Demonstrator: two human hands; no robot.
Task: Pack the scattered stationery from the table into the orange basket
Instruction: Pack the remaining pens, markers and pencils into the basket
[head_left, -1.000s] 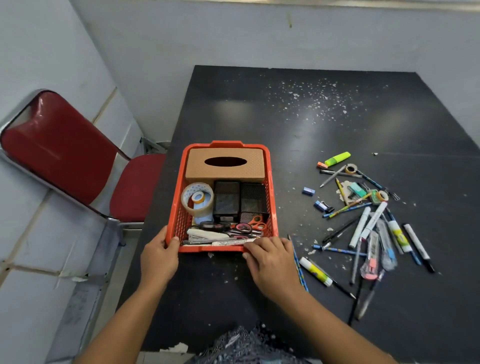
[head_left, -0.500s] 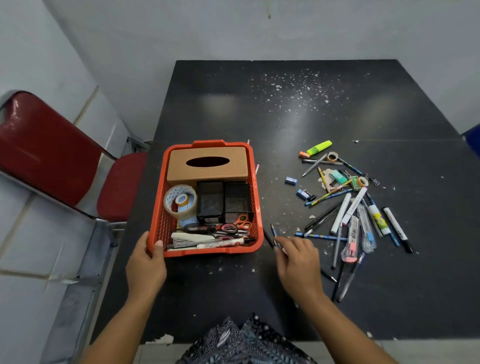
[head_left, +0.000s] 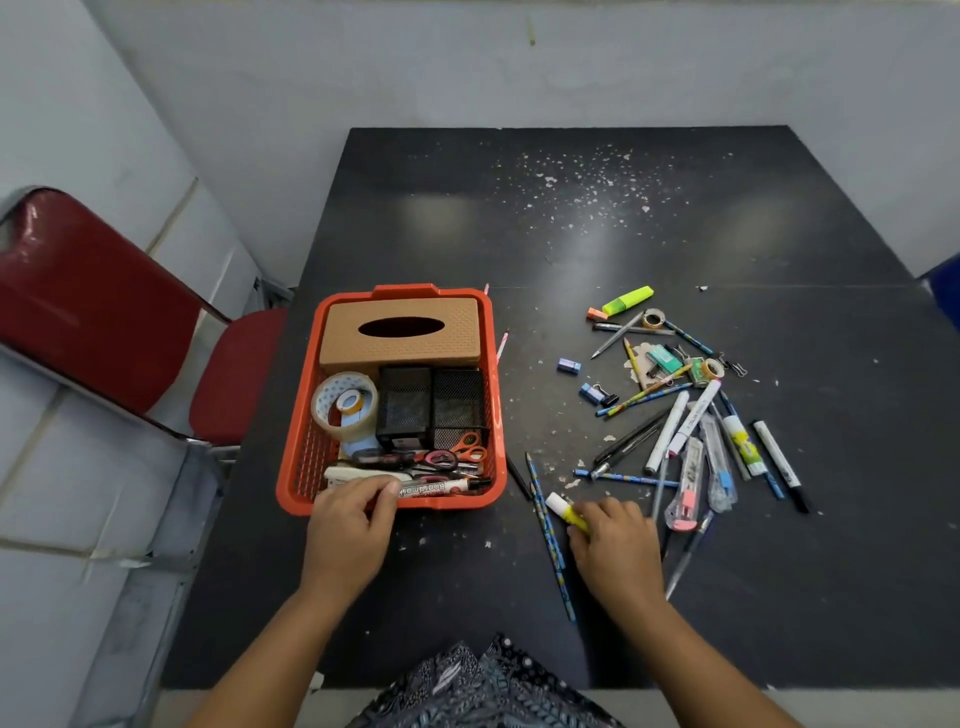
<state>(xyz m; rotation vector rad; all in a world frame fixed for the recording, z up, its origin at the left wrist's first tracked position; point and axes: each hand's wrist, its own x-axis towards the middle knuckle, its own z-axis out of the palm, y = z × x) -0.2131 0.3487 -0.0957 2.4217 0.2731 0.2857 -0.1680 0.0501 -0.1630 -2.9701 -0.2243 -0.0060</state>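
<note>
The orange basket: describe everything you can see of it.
The orange basket is a rectangular plastic tray with lattice walls, a smooth rim and a tab handle at its far end. It sits flat on the black table near the left edge. Inside are a tan tissue box, tape rolls, two black mesh holders, scissors and markers. The left hand rests over its near rim.

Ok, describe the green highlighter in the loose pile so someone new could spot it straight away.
Start from the orange basket on the black table and look to its right, at the scattered pile of pens. At the pile's far edge, farthest from the person, lies the highlighter, next to a small orange piece. It is the only bright neon yellow-green, stubby item there.
</note>
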